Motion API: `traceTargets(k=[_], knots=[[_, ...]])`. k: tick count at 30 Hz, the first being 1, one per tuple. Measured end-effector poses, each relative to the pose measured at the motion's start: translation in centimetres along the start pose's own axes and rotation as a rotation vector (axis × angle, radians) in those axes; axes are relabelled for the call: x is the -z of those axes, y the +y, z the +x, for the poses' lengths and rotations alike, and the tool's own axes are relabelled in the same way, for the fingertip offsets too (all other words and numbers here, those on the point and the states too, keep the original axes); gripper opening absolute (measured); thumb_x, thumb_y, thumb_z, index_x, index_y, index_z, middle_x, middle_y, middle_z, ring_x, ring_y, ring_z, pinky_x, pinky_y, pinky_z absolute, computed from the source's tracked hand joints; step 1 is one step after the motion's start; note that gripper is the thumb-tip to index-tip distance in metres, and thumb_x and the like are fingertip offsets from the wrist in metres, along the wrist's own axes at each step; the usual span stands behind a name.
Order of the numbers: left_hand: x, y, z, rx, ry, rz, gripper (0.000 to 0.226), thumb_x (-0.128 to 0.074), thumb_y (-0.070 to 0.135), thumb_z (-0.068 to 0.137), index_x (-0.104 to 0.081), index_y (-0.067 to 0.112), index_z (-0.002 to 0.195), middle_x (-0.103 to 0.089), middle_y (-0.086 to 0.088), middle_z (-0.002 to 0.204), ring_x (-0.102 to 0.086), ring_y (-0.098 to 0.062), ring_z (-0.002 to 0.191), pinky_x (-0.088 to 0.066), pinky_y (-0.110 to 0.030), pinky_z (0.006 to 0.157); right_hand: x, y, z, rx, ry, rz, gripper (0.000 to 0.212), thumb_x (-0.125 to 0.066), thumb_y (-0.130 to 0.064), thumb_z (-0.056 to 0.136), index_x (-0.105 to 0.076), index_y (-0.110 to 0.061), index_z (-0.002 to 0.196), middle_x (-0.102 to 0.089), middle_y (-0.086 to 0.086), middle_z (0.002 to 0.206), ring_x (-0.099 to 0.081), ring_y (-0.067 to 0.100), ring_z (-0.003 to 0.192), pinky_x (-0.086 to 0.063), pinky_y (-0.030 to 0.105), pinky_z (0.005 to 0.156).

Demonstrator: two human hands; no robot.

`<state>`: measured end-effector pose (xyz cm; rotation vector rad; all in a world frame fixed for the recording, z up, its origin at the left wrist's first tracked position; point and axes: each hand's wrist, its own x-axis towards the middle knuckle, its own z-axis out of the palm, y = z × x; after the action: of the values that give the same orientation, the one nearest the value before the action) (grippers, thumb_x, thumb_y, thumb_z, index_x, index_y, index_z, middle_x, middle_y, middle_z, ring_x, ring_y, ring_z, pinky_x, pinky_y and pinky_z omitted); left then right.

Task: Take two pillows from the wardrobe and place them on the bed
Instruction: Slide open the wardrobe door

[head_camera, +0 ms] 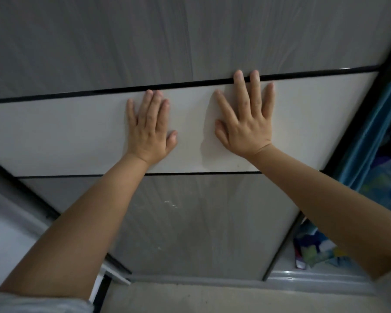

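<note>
A sliding wardrobe door (77,134) fills the view, grey wood-grain panels above and below a cream band edged in black. My left hand (149,129) lies flat on the cream band, fingers spread. My right hand (246,118) lies flat beside it, its fingertips reaching the upper black strip. Neither hand holds anything. At the right edge the wardrobe stands partly uncovered, showing a teal fabric (370,136) and colourful patterned bedding (314,249). No pillow can be made out for certain.
The door's black frame (357,141) runs diagonally on the right. A pale floor (190,297) and the wardrobe's bottom track (291,276) lie below. A light wall (7,222) and another black door edge are at the left.
</note>
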<state>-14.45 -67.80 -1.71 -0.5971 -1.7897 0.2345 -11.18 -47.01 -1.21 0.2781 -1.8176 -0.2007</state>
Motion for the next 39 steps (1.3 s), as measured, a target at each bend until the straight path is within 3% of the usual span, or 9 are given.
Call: traceTargets(k=[3, 9, 15, 21, 25, 29, 31, 34, 39], knots=[[-0.8, -2.4, -1.7, 0.029, 0.068, 0.01, 0.054, -0.04, 0.031, 0.074, -0.038, -0.002, 0.117, -0.033, -0.016, 0.122, -0.032, -0.035, 0.121, -0.041, -0.064, 0.091, -0.7, -3.1, 1.1, -0.02, -0.012, -0.003, 0.046, -0.049, -0.032, 0.077, -0.049, -0.013, 0.119, -0.064, 0.029, 0.115, -0.058, 0.051, 0.106, -0.045, 0.067, 0.083], [-1.1, -5.9, -3.7, 0.013, 0.131, -0.114, 0.053, -0.043, 0.031, 0.076, -0.039, 0.001, 0.12, -0.049, -0.019, 0.128, -0.037, -0.03, 0.117, 0.0, -0.041, 0.117, -1.0, -6.9, 2.4, -0.095, -0.082, 0.028, 0.047, -0.044, -0.031, 0.077, -0.044, -0.009, 0.118, -0.062, 0.037, 0.111, -0.055, 0.059, 0.102, -0.041, 0.073, 0.08], [-0.3, -5.9, -3.5, 0.016, 0.149, -0.236, 0.048, -0.048, 0.027, 0.075, -0.051, -0.001, 0.114, -0.07, -0.022, 0.108, -0.042, -0.028, 0.113, -0.026, -0.052, 0.096, 0.3, -8.2, 2.6, -0.198, -0.183, 0.071, 0.045, -0.043, -0.026, 0.08, -0.037, -0.004, 0.119, -0.053, 0.048, 0.113, -0.046, 0.069, 0.103, -0.034, 0.077, 0.083], [0.4, -3.2, -3.6, 0.049, 0.16, -0.37, 0.027, -0.057, 0.014, 0.067, -0.069, 0.001, 0.088, -0.074, -0.022, 0.09, -0.042, -0.028, 0.096, -0.032, -0.044, 0.083, 3.7, -5.3, -0.1, -0.129, -0.311, 0.177, 0.04, -0.044, -0.016, 0.087, -0.035, -0.006, 0.124, -0.044, 0.043, 0.128, -0.04, 0.057, 0.121, -0.033, 0.06, 0.1], [1.9, 3.4, -2.5, -0.123, -0.067, -0.628, 0.025, -0.047, 0.017, 0.067, -0.069, 0.005, 0.067, -0.073, -0.016, 0.073, -0.06, -0.028, 0.07, -0.033, -0.038, 0.064, 7.4, -2.3, -6.0, -0.278, -0.489, 0.127, 0.037, -0.06, -0.004, 0.082, -0.052, 0.009, 0.115, -0.056, 0.037, 0.119, -0.055, 0.052, 0.11, -0.046, 0.059, 0.09], [3.2, 13.5, 0.4, -0.283, -0.338, -0.801, 0.011, -0.057, 0.014, 0.06, -0.06, 0.005, 0.054, -0.063, -0.014, 0.057, -0.063, -0.028, 0.052, -0.047, -0.024, 0.045, 11.6, 3.3, -11.7, -0.484, -0.703, 0.051, 0.017, -0.07, 0.009, 0.07, -0.066, 0.012, 0.085, -0.07, 0.029, 0.085, -0.068, 0.044, 0.081, -0.057, 0.052, 0.07], [3.3, 19.8, 2.0, -0.32, -0.491, -0.91, 0.013, -0.071, 0.006, 0.056, -0.062, -0.001, 0.062, -0.063, -0.019, 0.065, -0.064, -0.034, 0.062, -0.05, -0.03, 0.048, 14.1, 7.5, -14.5, -0.546, -0.777, -0.016, 0.017, -0.074, 0.003, 0.069, -0.066, 0.011, 0.083, -0.07, 0.028, 0.082, -0.067, 0.043, 0.082, -0.056, 0.051, 0.071], [3.1, 29.2, 4.5, -0.286, -0.758, -0.926, 0.018, -0.057, 0.013, 0.081, -0.059, 0.0, 0.092, -0.059, -0.018, 0.101, -0.055, -0.033, 0.1, -0.047, -0.039, 0.072, 17.3, 14.1, -18.5, -0.563, -0.867, -0.091, 0.021, -0.081, -0.005, 0.065, -0.068, 0.008, 0.078, -0.071, 0.026, 0.079, -0.068, 0.041, 0.085, -0.057, 0.05, 0.074], [2.0, 41.2, 8.9, -0.203, -0.957, -0.921, 0.022, -0.045, 0.015, 0.089, -0.057, 0.001, 0.101, -0.055, -0.016, 0.115, -0.049, -0.032, 0.11, -0.047, -0.039, 0.082, 20.8, 24.7, -23.7, -0.678, -0.939, -0.073, 0.012, -0.073, -0.004, 0.071, -0.068, 0.007, 0.071, -0.069, 0.027, 0.073, -0.067, 0.041, 0.078, -0.057, 0.046, 0.073]])
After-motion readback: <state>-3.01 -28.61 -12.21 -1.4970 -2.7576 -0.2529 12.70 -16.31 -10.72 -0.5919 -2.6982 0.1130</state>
